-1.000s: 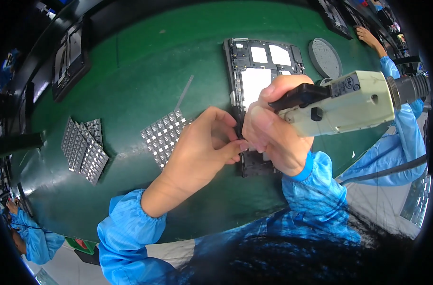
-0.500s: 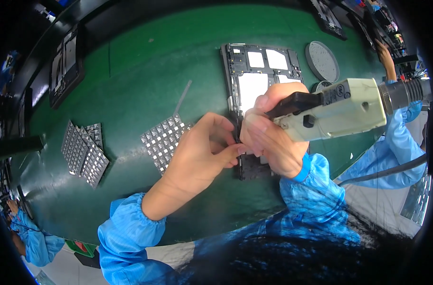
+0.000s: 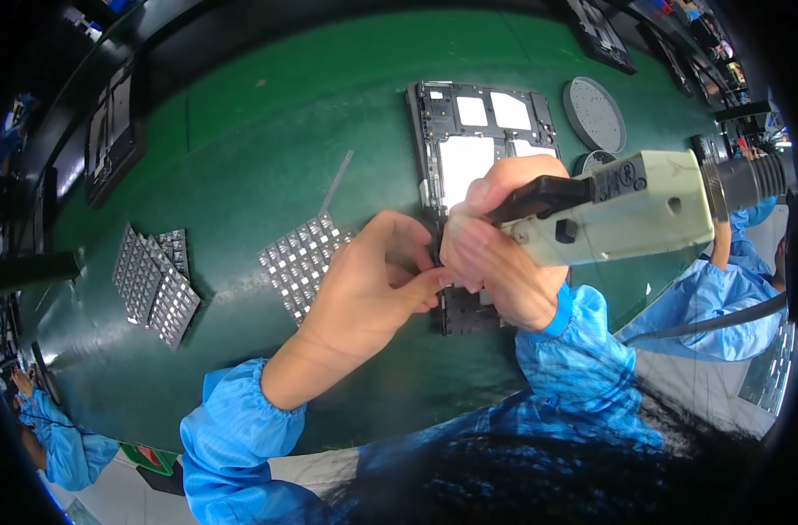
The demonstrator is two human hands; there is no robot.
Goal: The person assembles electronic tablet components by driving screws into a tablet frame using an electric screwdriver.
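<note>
My right hand [image 3: 508,254] is wrapped round a cream electric screwdriver [image 3: 631,206] with a black lever, its body pointing off to the right. The working end is hidden by my fingers. Beneath that hand lies an opened, flat black tablet-like device [image 3: 467,166] with white panels inside. At the device's left edge, my left hand [image 3: 360,280] has thumb and fingers drawn together close to the right fingertips; what they pinch, if anything, is hidden. Under and beside my left hand is a sheet of small dark parts [image 3: 296,262] with a loose strip [image 3: 337,182] at its top.
More sheets of small parts [image 3: 157,284] overlap at the left of the green table [image 3: 241,122]. Round grey dishes [image 3: 596,114] stand right of the device. Other dark devices [image 3: 115,131] line the far edges. A grey cable [image 3: 705,319] and a co-worker's blue sleeve [image 3: 714,302] are at right.
The screwdriver's rear has dipped slightly, while both my hands hold nearly the same place. At the right, the co-worker's raised arm has come down.
</note>
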